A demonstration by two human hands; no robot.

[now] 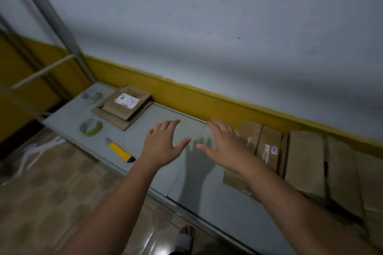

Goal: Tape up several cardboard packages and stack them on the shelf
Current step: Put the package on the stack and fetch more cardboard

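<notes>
Nearest us, our two bare forearms reach out over the grey shelf surface (207, 198). Our left hand (163, 143) is spread flat with fingers apart, holding nothing. Our right hand (224, 145) is likewise splayed and empty, its outer edge over the nearest of the flattened cardboard packages (267, 147) lined up along the wall to our right. A second pile of cardboard packages (124, 107) with a white label lies far left, near two tape rolls (91, 127). A yellow utility knife (121, 151) rests just beside our left wrist.
</notes>
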